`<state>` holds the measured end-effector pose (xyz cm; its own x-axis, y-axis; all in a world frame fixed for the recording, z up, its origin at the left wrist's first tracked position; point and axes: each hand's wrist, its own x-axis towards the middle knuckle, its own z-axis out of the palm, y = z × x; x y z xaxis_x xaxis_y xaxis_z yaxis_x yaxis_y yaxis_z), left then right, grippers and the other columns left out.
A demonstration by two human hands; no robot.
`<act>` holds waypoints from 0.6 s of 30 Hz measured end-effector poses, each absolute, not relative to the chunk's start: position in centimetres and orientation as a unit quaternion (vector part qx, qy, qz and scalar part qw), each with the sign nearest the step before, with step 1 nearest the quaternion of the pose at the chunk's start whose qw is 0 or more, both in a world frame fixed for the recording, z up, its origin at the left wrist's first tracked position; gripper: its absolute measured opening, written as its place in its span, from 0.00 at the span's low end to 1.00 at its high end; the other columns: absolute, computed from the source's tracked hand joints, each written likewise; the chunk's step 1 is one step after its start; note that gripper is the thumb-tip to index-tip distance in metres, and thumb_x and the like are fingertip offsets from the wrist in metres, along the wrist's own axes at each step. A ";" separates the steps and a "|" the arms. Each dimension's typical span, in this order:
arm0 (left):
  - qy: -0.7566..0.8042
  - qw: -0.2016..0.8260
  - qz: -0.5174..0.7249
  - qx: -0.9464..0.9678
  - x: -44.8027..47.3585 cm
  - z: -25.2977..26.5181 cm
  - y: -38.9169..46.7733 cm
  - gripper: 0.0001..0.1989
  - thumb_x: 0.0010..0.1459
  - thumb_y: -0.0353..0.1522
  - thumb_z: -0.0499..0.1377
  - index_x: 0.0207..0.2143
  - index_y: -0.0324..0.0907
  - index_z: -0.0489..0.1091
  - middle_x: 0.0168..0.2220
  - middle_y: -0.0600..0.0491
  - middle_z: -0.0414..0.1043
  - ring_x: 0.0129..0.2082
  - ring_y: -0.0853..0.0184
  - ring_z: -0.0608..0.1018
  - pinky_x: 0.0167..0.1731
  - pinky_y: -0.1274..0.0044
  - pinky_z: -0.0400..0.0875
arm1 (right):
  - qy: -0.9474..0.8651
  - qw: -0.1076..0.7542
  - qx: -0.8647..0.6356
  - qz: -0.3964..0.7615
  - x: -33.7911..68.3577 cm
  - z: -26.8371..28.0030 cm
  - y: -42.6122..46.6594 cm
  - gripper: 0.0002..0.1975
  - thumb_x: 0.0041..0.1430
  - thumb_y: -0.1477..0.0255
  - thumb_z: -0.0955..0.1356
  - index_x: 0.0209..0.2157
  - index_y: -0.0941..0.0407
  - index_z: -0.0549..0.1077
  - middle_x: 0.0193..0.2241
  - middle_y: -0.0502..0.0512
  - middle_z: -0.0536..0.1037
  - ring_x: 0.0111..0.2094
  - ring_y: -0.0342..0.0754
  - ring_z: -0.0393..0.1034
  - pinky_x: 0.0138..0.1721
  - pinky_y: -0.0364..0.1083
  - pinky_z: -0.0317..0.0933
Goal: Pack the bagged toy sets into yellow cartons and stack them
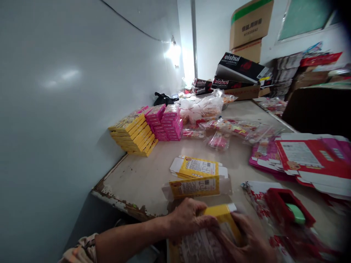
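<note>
We see a yellow carton (216,210) at the near edge of the table (153,168), low in the view and between the two hands. Its upper face is a plain, strong yellow; a small white flap stands out at its right end, and a paler panel shows on the side toward us, too blurred to read. The left hand (185,219) pinches the carton's left part between thumb and fingers. The fingers of the right hand (246,233) bend around its right end, pressing against it, though motion blur hides their exact spacing. Below the hands we note a pale, printed surface (200,246), whose nature we cannot tell. Just beyond the hands lies an opened-out yellow box (194,187) with a printed panel and barcode, its pale flaps spread to both sides; behind it we find flat yellow blanks (199,166) with white end tabs. To the right sits a red tape dispenser (279,201) bearing a green roll (296,213).
</note>
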<state>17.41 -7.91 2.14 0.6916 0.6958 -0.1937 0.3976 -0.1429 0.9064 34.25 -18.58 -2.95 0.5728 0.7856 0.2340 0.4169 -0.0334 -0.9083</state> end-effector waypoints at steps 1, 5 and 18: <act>0.376 0.563 0.195 0.709 17.9 2.4 -7.7 0.25 0.55 0.52 0.67 0.28 0.37 0.74 0.24 0.57 0.66 0.25 0.73 0.66 0.25 0.82 0.59 | -0.421 0.560 -0.707 0.094 34.5 -2.6 -18.1 0.35 0.41 0.47 0.79 0.46 0.56 0.81 0.48 0.68 0.80 0.50 0.70 0.73 0.56 0.64 0.65; 0.379 0.691 0.379 0.485 19.5 2.4 -8.5 0.24 0.55 0.50 0.68 0.37 0.37 0.75 0.30 0.52 0.76 0.25 0.70 0.74 0.29 0.78 0.71 | -0.366 0.618 -0.667 0.198 34.7 -0.6 -16.4 0.48 0.52 0.49 0.75 0.69 0.55 0.62 0.63 0.68 0.70 0.60 0.70 0.68 0.60 0.65 0.64; 0.433 0.575 0.475 0.506 18.8 -1.0 -9.4 0.30 0.57 0.57 0.63 0.48 0.43 0.72 0.33 0.52 0.78 0.32 0.64 0.79 0.32 0.76 0.75 | -0.292 0.560 -0.524 0.571 34.9 -0.6 -16.3 0.33 0.61 0.46 0.68 0.61 0.47 0.67 0.49 0.57 0.82 0.42 0.57 0.80 0.40 0.51 0.74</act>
<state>18.84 -9.41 -0.96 0.1734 0.9847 -0.0176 -0.1088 0.0369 0.9934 34.92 -16.30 -0.56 0.1766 0.9460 -0.2718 -0.3345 -0.2021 -0.9205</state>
